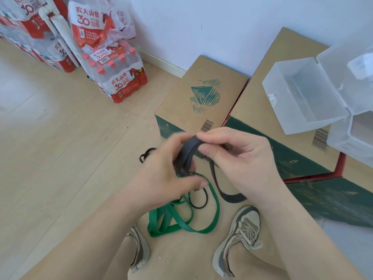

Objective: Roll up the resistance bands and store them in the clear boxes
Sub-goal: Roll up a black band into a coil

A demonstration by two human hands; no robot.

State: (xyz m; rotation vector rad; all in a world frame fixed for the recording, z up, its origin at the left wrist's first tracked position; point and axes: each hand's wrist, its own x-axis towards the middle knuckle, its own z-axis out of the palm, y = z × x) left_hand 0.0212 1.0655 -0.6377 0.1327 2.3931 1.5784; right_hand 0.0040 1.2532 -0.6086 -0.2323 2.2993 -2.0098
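Pale wood-look floor (pixel 66 150) runs to a white wall (pixel 201 21) with a low skirting board. Shrink-wrapped packs of bottled water (pixel 119 77) stand far left. Two cardboard boxes sit against the wall: a smaller box (pixel 201 93), and to its right a larger box (pixel 260 110) that carries an open clear box (pixel 300 96) with its lid tipped back and, nearer, a second clear box (pixel 355 134).

Over the floor in the middle, both hands work a dark grey band (pixel 188 152). The right hand (pixel 238 158) pinches the top of its wound part between thumb and forefinger. The left hand (pixel 167 174), partly blurred, has its fingers curled round the lower part. The wound part is a flat matt strip arching from the right hand's pinch down into the left hand. Its loose tail runs from far to near, slanting right, and ends close to the right shoe (pixel 240 235).

Below the hands a green band (pixel 181 225) lies in loose, overlapping loops on the floor between the shoes. Thin black bands (pixel 198 201) lie tangled with it on its far side.
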